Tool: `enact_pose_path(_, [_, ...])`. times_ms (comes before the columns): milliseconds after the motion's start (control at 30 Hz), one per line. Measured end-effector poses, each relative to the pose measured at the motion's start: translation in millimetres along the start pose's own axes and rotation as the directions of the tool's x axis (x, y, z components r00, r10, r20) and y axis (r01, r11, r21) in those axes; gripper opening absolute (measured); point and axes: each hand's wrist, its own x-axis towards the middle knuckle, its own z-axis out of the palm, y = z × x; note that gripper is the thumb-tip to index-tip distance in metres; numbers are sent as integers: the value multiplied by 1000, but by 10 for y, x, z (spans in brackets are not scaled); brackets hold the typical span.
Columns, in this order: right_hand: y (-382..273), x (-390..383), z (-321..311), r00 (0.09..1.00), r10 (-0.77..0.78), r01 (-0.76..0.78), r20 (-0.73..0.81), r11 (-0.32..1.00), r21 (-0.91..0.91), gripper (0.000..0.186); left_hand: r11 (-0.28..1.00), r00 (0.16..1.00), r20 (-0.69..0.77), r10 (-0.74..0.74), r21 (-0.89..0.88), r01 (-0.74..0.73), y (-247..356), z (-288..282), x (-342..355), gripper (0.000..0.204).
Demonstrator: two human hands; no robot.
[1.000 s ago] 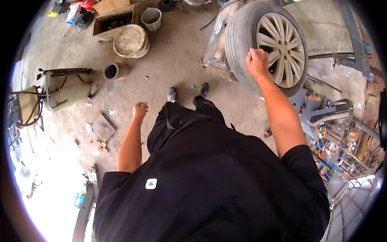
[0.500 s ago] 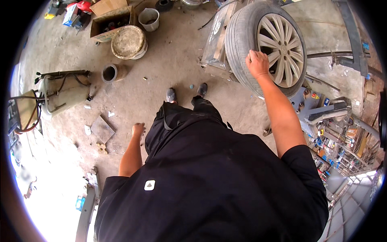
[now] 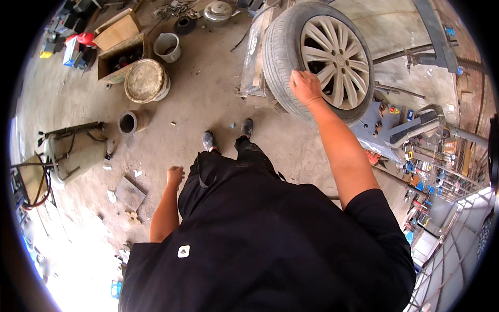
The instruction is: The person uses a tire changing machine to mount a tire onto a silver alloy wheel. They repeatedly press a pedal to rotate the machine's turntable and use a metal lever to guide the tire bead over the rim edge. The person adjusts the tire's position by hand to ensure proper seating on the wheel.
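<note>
A car wheel (image 3: 338,62), a worn black tyre on a silver multi-spoke rim, stands tilted at the upper right. My right hand (image 3: 305,86) is over the near left part of its sidewall, with the arm stretched forward. Its fingers are curled closed; their tips are turned away, so whether they grip the tyre or something small is hidden. My left hand (image 3: 175,176) hangs low beside my left hip, away from any object. Its fingers look loosely bent and slightly apart, with nothing seen in them.
A metal machine body (image 3: 255,67) stands beside the wheel. At the back left are an open cardboard box (image 3: 109,67), a lidded bucket (image 3: 143,82) and a grey pail (image 3: 167,48). A short pipe (image 3: 132,122) and a square plate (image 3: 130,193) lie on the floor. Cluttered racks (image 3: 442,166) line the right.
The whole scene has shifted left in view as my head turned. My right hand stays near the tyre's sidewall, slightly lower against the rim. My left hand still hangs at my side.
</note>
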Motion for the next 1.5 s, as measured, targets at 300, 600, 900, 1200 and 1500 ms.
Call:
enact_pose_path(300, [45, -72, -2, 1000, 25, -24, -18, 998, 63, 15, 986, 990, -31, -138, 89, 141, -187, -135, -94, 30])
enact_pose_path(600, [48, -78, -11, 999, 17, -14, -44, 997, 75, 14, 999, 998, 36, -48, -11, 48, 163, 160, -99, 27])
enact_pose_path(900, [75, -91, -18, 996, 18, -11, -83, 996, 84, 14, 999, 999, 39, -34, 29, 33, 181, 191, -41, 28])
enact_pose_path(1200, [68, -104, 19, 997, 35, -31, -63, 997, 70, 12, 995, 996, 4, -84, 56, 83, 87, 47, -129, 29])
enact_pose_path(1500, [102, -100, 34, 997, 32, -26, -75, 996, 88, 13, 988, 996, 9, -89, 125, 88, 113, -24, 6, 33])
